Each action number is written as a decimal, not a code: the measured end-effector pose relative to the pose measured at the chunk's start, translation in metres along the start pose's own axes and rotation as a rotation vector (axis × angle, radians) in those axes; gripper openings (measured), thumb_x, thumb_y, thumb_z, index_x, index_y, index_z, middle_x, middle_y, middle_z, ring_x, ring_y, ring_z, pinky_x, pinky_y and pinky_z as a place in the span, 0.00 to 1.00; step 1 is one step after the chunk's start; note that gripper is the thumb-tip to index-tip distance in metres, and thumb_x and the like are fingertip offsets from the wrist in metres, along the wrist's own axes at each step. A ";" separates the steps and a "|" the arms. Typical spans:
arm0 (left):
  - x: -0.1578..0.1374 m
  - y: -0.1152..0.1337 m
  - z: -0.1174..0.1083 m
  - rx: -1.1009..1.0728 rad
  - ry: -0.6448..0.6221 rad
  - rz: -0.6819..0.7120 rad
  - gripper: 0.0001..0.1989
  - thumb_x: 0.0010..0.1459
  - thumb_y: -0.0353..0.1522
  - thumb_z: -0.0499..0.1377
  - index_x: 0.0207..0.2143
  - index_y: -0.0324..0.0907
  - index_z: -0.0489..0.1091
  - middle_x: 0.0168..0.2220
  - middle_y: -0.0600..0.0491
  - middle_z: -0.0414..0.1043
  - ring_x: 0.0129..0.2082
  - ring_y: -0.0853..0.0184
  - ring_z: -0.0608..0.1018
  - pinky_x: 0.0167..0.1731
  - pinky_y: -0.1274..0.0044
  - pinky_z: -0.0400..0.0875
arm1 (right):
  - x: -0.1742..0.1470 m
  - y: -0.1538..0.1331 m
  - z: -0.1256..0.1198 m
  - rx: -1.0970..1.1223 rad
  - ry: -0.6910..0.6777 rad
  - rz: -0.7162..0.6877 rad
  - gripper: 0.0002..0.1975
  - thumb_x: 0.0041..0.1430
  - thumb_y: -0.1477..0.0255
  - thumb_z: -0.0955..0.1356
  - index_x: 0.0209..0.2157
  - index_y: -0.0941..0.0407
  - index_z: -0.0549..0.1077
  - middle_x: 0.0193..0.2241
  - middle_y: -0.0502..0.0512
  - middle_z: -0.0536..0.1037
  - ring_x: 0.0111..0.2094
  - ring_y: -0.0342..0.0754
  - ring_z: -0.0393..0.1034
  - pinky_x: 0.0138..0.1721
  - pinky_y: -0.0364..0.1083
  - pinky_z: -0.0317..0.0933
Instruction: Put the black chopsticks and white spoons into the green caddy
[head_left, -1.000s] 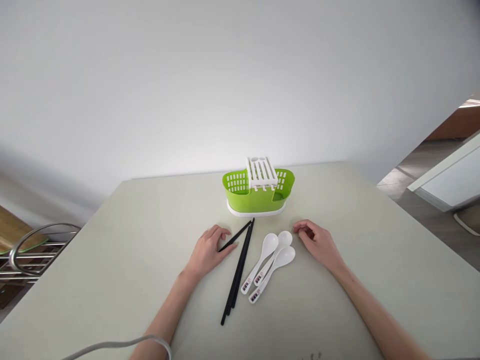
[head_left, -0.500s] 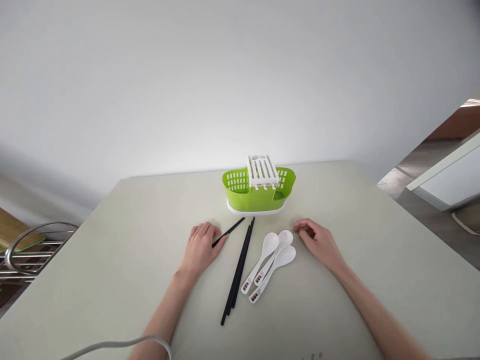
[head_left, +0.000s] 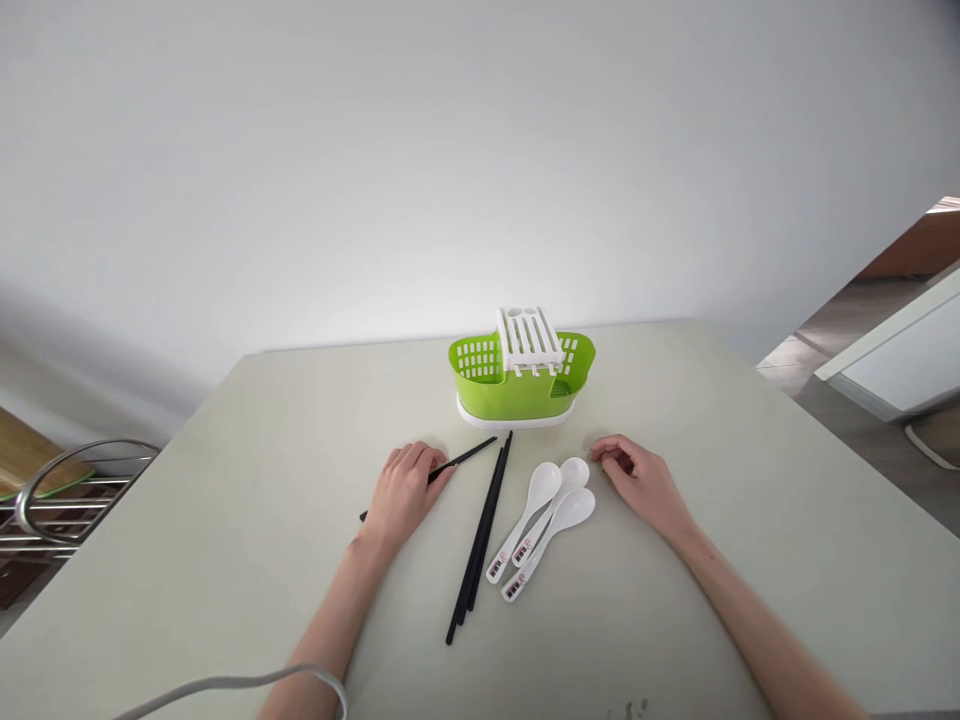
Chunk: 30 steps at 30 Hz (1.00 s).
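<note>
My left hand is closed around a black chopstick, which sticks out past the thumb toward the basket, its other end just showing behind the wrist side. Several more black chopsticks lie in a narrow bunch to the right of that hand. Three white spoons with printed handles lie overlapping, bowls pointing away from me. My right hand rests on the table right of the spoons, fingers curled in, apart from them; whether anything is under the fingers is hidden.
A green utensil basket with a white slatted top and small hooks stands near the wall. A grey cable crosses my left forearm. Left of the table is a metal rack; a white panel is at the right.
The chopstick in my left hand has turned flatter, so its rear end now shows beyond the hand. My right hand keeps its place; the view shifts slightly.
</note>
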<state>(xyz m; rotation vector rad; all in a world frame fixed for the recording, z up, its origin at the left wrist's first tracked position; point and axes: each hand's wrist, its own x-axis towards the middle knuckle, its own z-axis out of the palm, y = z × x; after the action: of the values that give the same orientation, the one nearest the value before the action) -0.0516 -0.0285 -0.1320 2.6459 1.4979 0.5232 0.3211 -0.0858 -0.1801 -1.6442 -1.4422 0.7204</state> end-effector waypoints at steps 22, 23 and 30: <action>-0.001 -0.004 0.003 0.026 -0.022 0.077 0.13 0.75 0.39 0.50 0.42 0.42 0.70 0.42 0.46 0.75 0.42 0.56 0.76 0.45 0.64 0.69 | -0.002 0.000 0.001 -0.004 0.002 0.014 0.12 0.62 0.67 0.64 0.42 0.51 0.77 0.40 0.52 0.83 0.34 0.49 0.73 0.40 0.48 0.66; -0.001 -0.004 0.002 0.030 -0.024 0.074 0.14 0.75 0.38 0.49 0.43 0.41 0.70 0.41 0.46 0.75 0.42 0.57 0.76 0.46 0.64 0.69 | -0.002 0.000 0.000 -0.006 0.003 0.015 0.12 0.62 0.67 0.64 0.42 0.51 0.77 0.40 0.52 0.83 0.34 0.49 0.73 0.41 0.48 0.66; -0.001 -0.006 0.004 0.041 -0.012 0.074 0.13 0.74 0.37 0.50 0.44 0.41 0.71 0.42 0.45 0.76 0.42 0.55 0.77 0.45 0.63 0.71 | -0.001 0.000 0.000 -0.010 -0.003 0.006 0.12 0.61 0.67 0.64 0.42 0.51 0.77 0.40 0.52 0.83 0.34 0.48 0.73 0.41 0.48 0.66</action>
<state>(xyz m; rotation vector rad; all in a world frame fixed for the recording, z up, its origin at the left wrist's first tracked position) -0.0552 -0.0257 -0.1374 2.7391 1.4276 0.4863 0.3213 -0.0869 -0.1802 -1.6563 -1.4457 0.7197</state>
